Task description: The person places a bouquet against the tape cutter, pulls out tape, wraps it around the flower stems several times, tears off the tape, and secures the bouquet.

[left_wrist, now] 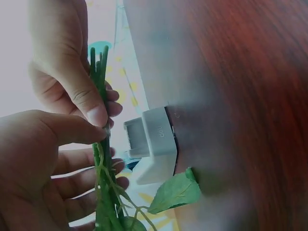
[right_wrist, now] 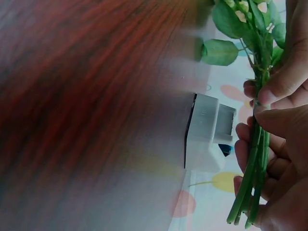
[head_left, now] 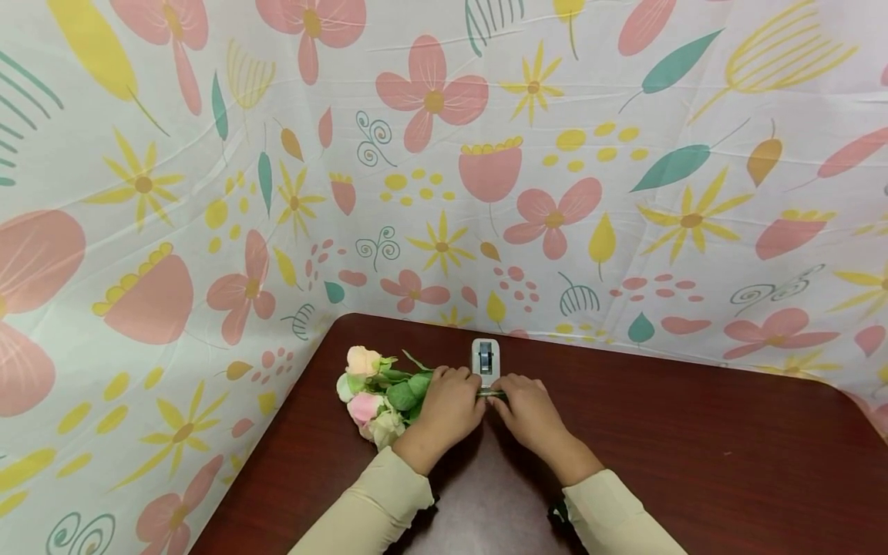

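A bouquet of artificial roses (head_left: pixel 365 407) in peach, pink and cream lies to the left, its blooms over the table. My left hand (head_left: pixel 452 402) grips the bundled green stems (right_wrist: pixel 255 163) just below the leaves. Close beside it, my right hand (head_left: pixel 529 408) pinches the same stems nearer their cut ends. Both thumbs press at one spot, where a shiny clear band, seemingly tape, shows in the right wrist view. Just beyond the hands stands a light grey tape dispenser (head_left: pixel 486 362) with a toothed cutter edge, touched by neither hand.
The dark reddish wooden table (head_left: pixel 659 447) extends to the right and toward me. A floral-patterned cloth (head_left: pixel 430 193) hangs behind the table and along its left side. One green leaf (left_wrist: pixel 177 192) sticks out from the stems near the dispenser.
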The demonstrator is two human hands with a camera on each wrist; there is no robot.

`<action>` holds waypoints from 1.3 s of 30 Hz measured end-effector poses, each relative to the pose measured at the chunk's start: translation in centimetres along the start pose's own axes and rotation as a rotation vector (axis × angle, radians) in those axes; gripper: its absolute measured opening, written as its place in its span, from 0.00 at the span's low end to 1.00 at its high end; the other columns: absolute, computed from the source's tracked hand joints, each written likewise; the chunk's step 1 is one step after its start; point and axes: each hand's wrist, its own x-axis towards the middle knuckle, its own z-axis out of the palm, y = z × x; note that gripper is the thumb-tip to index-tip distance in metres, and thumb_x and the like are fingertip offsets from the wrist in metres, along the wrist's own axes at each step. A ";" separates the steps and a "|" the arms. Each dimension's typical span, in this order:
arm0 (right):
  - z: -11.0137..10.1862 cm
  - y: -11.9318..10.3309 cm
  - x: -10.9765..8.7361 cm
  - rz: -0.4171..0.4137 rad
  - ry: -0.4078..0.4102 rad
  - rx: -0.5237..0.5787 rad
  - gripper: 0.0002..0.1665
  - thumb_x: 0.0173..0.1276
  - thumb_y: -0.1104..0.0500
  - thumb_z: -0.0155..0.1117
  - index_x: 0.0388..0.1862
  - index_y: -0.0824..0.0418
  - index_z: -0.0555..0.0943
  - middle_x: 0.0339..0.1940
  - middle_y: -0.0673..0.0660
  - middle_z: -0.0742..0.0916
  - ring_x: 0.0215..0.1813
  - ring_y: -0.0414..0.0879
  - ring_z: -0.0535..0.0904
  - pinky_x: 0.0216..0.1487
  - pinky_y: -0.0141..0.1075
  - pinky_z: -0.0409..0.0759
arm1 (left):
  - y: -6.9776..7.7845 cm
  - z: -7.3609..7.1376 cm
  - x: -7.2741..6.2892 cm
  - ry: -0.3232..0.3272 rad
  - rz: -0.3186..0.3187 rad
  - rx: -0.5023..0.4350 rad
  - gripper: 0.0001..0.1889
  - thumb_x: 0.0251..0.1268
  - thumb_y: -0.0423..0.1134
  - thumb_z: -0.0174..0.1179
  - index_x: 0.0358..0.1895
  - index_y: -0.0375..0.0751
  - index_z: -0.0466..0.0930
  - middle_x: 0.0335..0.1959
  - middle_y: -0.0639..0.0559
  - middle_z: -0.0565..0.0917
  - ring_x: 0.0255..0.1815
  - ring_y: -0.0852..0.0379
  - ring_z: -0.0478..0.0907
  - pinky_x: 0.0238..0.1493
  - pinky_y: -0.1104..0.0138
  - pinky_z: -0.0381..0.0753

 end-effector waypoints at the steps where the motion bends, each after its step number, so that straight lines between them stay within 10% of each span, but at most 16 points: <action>1: 0.0 0.0 0.0 -0.004 0.004 -0.001 0.06 0.69 0.56 0.70 0.41 0.55 0.83 0.38 0.50 0.86 0.45 0.50 0.83 0.52 0.51 0.75 | 0.0 -0.1 0.0 -0.013 -0.004 0.010 0.09 0.73 0.48 0.59 0.41 0.50 0.85 0.39 0.54 0.84 0.44 0.52 0.82 0.65 0.53 0.73; 26: -0.4 0.0 0.2 0.017 -0.018 0.005 0.12 0.70 0.56 0.67 0.48 0.60 0.86 0.45 0.56 0.88 0.51 0.55 0.83 0.58 0.55 0.77 | -0.5 -0.3 0.5 0.011 0.030 0.115 0.02 0.63 0.45 0.70 0.35 0.58 0.87 0.31 0.60 0.84 0.29 0.58 0.74 0.34 0.66 0.56; 39: -0.6 -0.1 0.4 0.059 -0.047 0.011 0.11 0.74 0.55 0.62 0.47 0.59 0.87 0.46 0.56 0.89 0.52 0.55 0.83 0.55 0.56 0.75 | -0.6 0.4 0.8 0.068 0.061 0.109 0.03 0.63 0.41 0.70 0.36 0.56 0.86 0.34 0.58 0.84 0.33 0.56 0.77 0.35 0.66 0.67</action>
